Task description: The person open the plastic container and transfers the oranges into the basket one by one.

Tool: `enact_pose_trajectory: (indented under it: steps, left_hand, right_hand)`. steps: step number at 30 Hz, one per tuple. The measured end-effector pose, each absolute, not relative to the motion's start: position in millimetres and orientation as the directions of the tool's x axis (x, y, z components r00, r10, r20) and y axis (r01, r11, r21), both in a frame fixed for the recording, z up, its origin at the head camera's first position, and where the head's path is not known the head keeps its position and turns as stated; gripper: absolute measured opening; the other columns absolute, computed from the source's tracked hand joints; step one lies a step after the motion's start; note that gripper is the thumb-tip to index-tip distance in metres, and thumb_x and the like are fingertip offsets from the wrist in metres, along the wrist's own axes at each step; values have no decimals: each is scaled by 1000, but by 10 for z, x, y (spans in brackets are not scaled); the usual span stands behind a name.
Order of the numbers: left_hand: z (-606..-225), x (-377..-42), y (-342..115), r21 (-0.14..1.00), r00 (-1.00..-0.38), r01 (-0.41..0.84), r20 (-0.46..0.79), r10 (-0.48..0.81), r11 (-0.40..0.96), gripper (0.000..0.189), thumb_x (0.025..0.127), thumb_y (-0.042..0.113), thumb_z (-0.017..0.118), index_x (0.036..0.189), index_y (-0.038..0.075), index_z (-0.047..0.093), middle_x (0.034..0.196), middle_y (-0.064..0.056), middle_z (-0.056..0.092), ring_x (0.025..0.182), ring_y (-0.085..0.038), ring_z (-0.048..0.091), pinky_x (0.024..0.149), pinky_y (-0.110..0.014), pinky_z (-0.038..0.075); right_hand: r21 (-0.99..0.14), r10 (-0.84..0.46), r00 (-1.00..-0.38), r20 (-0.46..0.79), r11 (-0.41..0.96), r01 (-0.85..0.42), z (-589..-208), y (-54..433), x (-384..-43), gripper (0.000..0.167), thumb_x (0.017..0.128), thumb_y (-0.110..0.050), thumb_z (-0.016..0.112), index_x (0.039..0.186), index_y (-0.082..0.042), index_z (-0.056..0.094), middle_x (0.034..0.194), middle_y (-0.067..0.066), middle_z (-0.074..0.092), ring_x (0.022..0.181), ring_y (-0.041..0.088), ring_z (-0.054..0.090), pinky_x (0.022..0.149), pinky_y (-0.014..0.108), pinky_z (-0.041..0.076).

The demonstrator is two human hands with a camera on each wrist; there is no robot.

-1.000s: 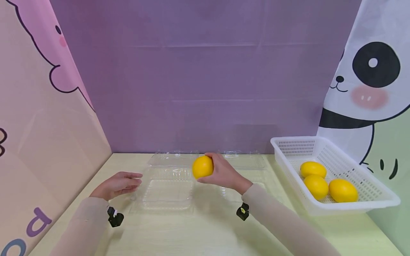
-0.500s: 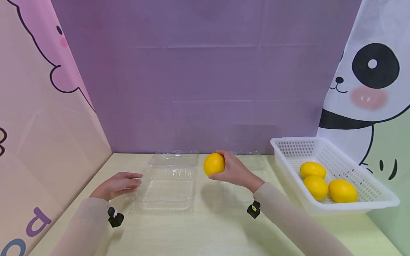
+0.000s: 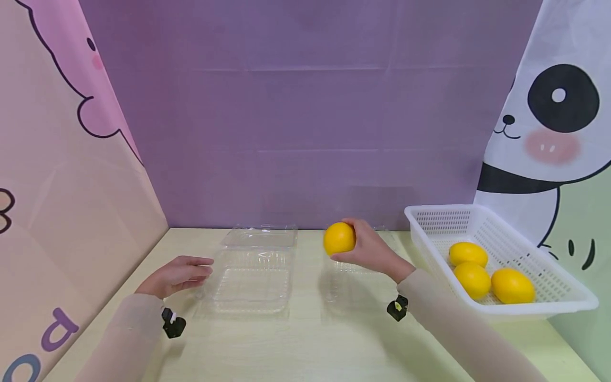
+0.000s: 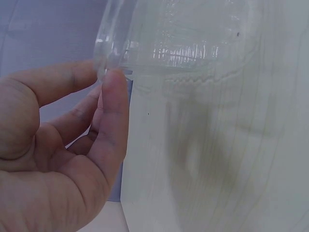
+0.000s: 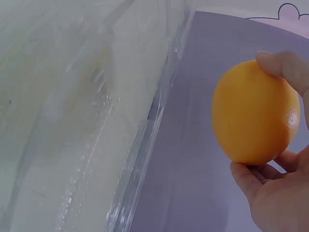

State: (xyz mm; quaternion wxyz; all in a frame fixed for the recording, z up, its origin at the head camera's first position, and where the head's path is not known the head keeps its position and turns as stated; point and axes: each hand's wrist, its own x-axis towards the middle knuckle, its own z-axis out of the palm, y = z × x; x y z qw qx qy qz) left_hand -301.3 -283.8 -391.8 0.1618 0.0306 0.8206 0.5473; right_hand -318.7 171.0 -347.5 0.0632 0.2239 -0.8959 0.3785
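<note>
My right hand [image 3: 372,249] grips a lemon [image 3: 339,239] between thumb and fingers, raised above the right clear plastic box [image 3: 353,286]. In the right wrist view the lemon [image 5: 253,116] is smooth, oval and orange-yellow, with a ridged clear edge of a box [image 5: 145,140] to its left. My left hand [image 3: 175,276] hovers with fairly straight fingers at the left side of another clear plastic box [image 3: 253,289], its hinged lid laid back. In the left wrist view the fingertips [image 4: 116,79] come close to that box's rim [image 4: 108,43]; whether they touch is hard to tell.
A white perforated basket [image 3: 563,294] stands on the right of the pale table [image 3: 267,350], with three lemons [image 3: 513,285] inside. Behind rises a purple backdrop [image 3: 310,116]. Printed side panels flank the table, the right one with a panda [image 3: 553,148].
My right hand has carried the lemon rightward and slightly up, from between the two boxes to above the right one. My left hand has stayed in place.
</note>
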Motion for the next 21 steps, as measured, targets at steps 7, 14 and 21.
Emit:
enact_pose_trajectory:
  steps: [7, 14, 21]
  left_hand:
    - [-3925, -3013, -2852, 916, -946, -121, -224, 236, 382, 59, 99, 13, 63, 145, -15, 38, 139, -29, 49, 111, -22, 60, 90, -29, 55]
    - [-3933, -3010, -2859, 918, -946, -116, -218, 239, 380, 59, 99, 13, 63, 145, -16, 38, 138, -27, 51, 109, -20, 61, 89, -28, 55]
    - [-3916, -3006, -2844, 912, -946, -123, -227, 231, 391, 58, 100, 12, 62, 145, -15, 37, 142, -31, 46, 113, -23, 60, 91, -30, 55]
  right_hand:
    - [-613, -337, -893, 297, 650, -449, -3453, 1862, -3191, 88, 75, -33, 88, 143, 1, 43, 135, 19, 48, 113, 32, 52, 95, 48, 49]
    - [-591, -331, -885, 328, 659, -466, -3466, 2021, -3206, 86, 75, -28, 89, 141, 4, 44, 133, 21, 50, 114, 35, 51, 95, 51, 50]
    - [-582, -293, -892, 343, 679, -447, -3403, 2212, -3227, 84, 76, -28, 87, 140, 5, 44, 133, 24, 49, 113, 37, 51, 95, 53, 49]
